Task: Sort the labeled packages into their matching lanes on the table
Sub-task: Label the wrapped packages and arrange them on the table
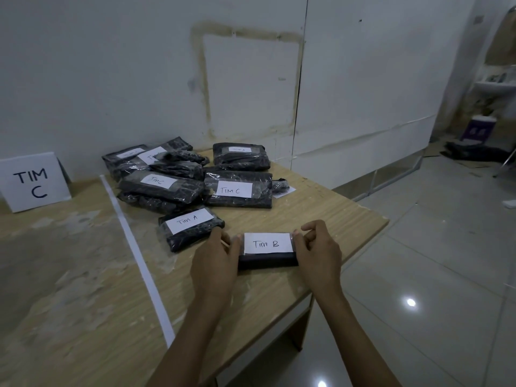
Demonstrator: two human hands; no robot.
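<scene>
A black package labelled "Tim B" (267, 251) lies near the table's front right. My left hand (216, 261) grips its left end and my right hand (317, 254) grips its right end. Just behind and to the left lies a package labelled "Tim A" (191, 227). Further back sit two packages labelled "Tim C" (237, 192) (162, 185) and a pile of several more black packages (156, 160), some labels unreadable. Another package (240, 156) lies at the back. A white sign reading "TIM C" (33, 181) stands at the far left against the wall.
A white tape line (139, 255) runs from the back to the front of the wooden table (83, 289), dividing it. The table's right edge (363, 236) drops to a tiled floor. A white wall stands right behind the table. Clutter lies on the floor at the far right.
</scene>
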